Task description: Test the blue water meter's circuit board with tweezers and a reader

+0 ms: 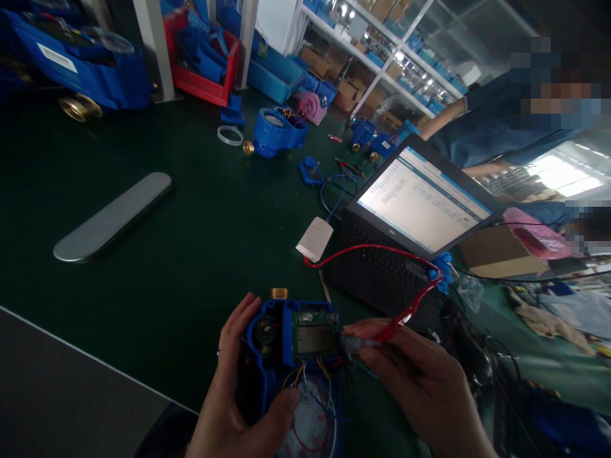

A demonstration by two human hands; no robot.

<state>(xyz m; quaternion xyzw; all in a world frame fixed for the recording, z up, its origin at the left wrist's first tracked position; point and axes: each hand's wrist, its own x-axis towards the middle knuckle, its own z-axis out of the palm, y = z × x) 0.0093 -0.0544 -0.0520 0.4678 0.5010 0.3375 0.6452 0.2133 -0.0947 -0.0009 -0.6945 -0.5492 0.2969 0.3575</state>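
Note:
An opened blue water meter [267, 375] lies at the lower middle, its brass pipe end facing away from me. Inside it are a circuit board with a small display [315, 340] and several thin coloured wires. My left hand [238, 388] grips the meter from the left, thumb over its near part. At the meter's right edge, my right hand [420, 381] pinches a grey connector [353, 345] on a red cable [410, 312]. The connector is against or very near the board's side; contact is hard to tell. That cable runs to a white adapter box [315, 238].
A laptop [382, 286] with a lit screen stands right of the adapter. Another meter [277, 133], a clear ring [230, 135] and a red bin [200, 79] are farther back. A grey flat bar [114, 216] lies left. Another person [487, 121] is beyond the laptop.

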